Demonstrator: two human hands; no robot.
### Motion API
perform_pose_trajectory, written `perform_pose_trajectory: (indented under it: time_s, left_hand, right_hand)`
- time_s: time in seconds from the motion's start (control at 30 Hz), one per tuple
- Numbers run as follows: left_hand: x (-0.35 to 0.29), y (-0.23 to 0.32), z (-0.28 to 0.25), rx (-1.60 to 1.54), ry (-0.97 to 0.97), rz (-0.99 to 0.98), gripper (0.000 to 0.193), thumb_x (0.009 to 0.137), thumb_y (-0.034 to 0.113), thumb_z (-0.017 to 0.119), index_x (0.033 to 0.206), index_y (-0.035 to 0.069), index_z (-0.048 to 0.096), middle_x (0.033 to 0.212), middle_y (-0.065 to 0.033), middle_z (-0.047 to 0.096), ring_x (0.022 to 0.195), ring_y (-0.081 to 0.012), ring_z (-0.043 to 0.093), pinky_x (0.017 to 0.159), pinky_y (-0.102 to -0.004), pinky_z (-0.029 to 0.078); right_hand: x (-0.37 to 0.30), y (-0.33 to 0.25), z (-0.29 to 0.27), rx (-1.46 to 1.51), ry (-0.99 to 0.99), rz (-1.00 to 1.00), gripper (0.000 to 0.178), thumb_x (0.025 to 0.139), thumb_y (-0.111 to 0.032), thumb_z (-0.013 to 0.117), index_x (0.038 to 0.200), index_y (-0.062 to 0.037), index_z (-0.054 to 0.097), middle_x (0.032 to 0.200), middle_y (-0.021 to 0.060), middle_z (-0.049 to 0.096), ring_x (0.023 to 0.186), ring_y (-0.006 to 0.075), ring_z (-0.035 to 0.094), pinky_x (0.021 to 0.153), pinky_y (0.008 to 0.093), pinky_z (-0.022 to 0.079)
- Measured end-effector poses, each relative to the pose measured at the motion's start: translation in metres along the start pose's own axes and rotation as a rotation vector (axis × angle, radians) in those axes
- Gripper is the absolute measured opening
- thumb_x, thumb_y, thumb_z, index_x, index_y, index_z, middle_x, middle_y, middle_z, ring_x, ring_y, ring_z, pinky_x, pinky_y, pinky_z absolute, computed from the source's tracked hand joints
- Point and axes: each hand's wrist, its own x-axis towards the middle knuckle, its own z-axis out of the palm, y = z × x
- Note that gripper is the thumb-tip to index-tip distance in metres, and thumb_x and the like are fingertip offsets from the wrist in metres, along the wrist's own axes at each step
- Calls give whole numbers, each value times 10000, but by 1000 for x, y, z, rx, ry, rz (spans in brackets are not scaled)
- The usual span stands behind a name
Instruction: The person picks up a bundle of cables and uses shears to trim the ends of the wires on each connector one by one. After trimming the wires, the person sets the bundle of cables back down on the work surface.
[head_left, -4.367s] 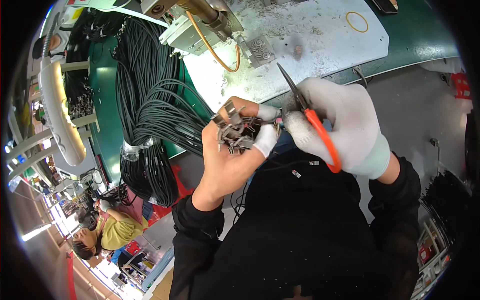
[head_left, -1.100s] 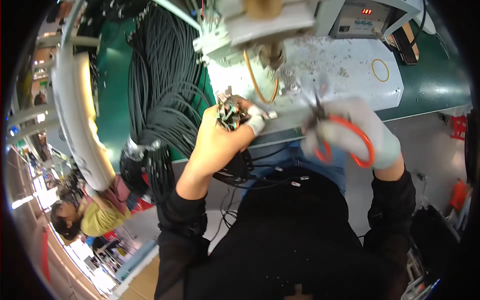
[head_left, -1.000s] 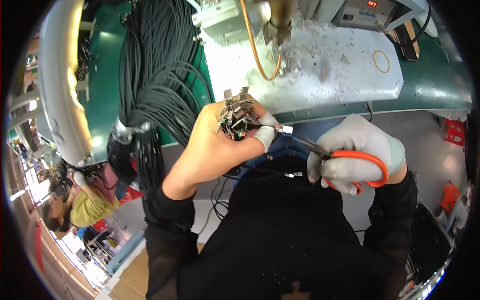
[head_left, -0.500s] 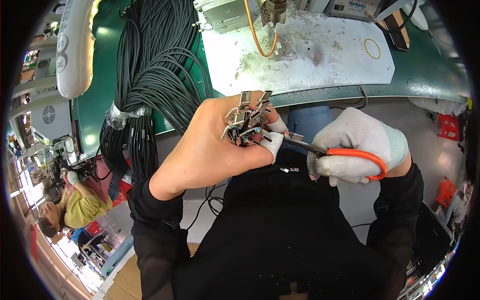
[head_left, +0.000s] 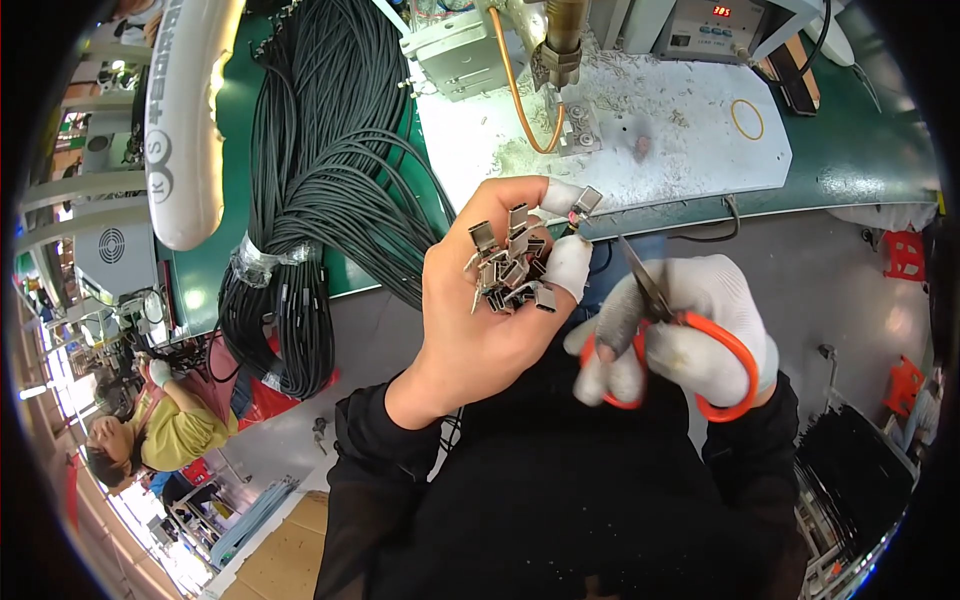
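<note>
My left hand (head_left: 462,330) is closed around a bunch of small metal plug connectors (head_left: 512,265), which stick up out of its palm. White finger covers sit on its thumb and index finger. Between those two tips I pinch a single connector (head_left: 588,200) with a bit of coloured wire. To the right, my right hand (head_left: 715,295), in a white glove with greyed fingertips, grips orange-handled scissors (head_left: 651,292). Their dark blades point up and left, apart from the pinched connector. The glove's fingers are slightly blurred by motion.
Thick bundles of black cable (head_left: 325,180) lie on the green bench and hang over its edge. Beyond my hands are a white board (head_left: 700,150) strewn with clippings, a machine head (head_left: 560,60) and a control box (head_left: 712,30). A lamp (head_left: 185,130) and a co-worker (head_left: 165,420) are at left.
The scissors have drawn back from the connector, and their blades have swung upward. My left hand has moved slightly right, with the pinched connector now raised at its fingertips. The view has shifted a little.
</note>
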Motion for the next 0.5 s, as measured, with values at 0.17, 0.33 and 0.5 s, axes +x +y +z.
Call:
perform_pose_trajectory:
  time_s: [0.17,0.33,0.5]
  left_hand:
    - [-4,-10,5,-74,66,56,131,775,-96,582,905,-88,562,1028,-90,530,747,-55,487,643,-172,384]
    - [-1,-9,-1,43,11,131,206,758,-122,573,960,-95,538,1040,-90,522,717,-53,487,634,-180,388]
    - [-3,-17,3,-52,22,142,440,703,-93,620,1112,-18,476,765,-10,532,619,-23,478,565,-183,384]
  right_hand:
    - [7,-12,5,-31,4,325,240,913,-177,490,858,44,565,494,43,518,400,105,495,570,247,486]
    - [9,-13,6,-50,30,396,256,928,-196,480,853,35,560,469,36,496,393,103,487,555,250,484]
    - [8,-12,8,-37,91,400,270,930,-217,491,860,34,561,468,34,493,382,96,473,539,252,479]
